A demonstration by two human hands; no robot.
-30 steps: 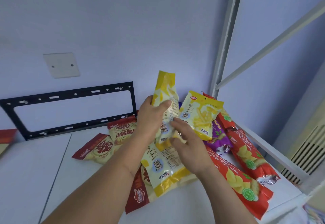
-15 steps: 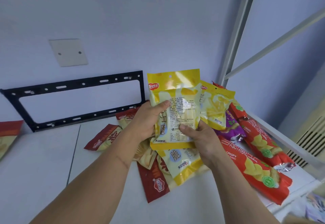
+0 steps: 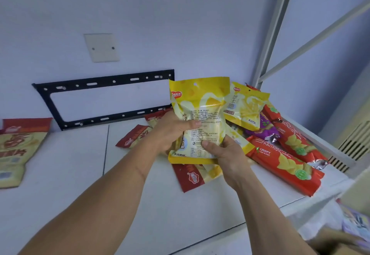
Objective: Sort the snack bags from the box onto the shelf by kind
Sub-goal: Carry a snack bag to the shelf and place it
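Observation:
I hold a yellow snack bag [image 3: 200, 104] upright above the white shelf [image 3: 80, 174], its printed back toward me. My left hand [image 3: 170, 132] grips its left side and my right hand [image 3: 224, 154] pinches its lower right corner. A second yellow bag [image 3: 246, 108] leans just behind it to the right. Beneath my hands lies a red-and-cream bag [image 3: 190, 176], with more like it [image 3: 134, 136] behind my left wrist. Two long red bags [image 3: 286, 164] and a purple bag [image 3: 264, 128] lie at the right.
A red-and-cream bag [image 3: 18, 150] lies alone at the shelf's far left. A black metal bracket [image 3: 104, 82] is fixed to the back wall. A white shelf post [image 3: 274, 28] rises at the right. A cardboard box edge [image 3: 336, 240] shows at the bottom right.
The yellow bag has turned from edge-on to flat, with its back facing me, and both hands now hold it. The view has shifted left, bringing the far-left bag into sight.

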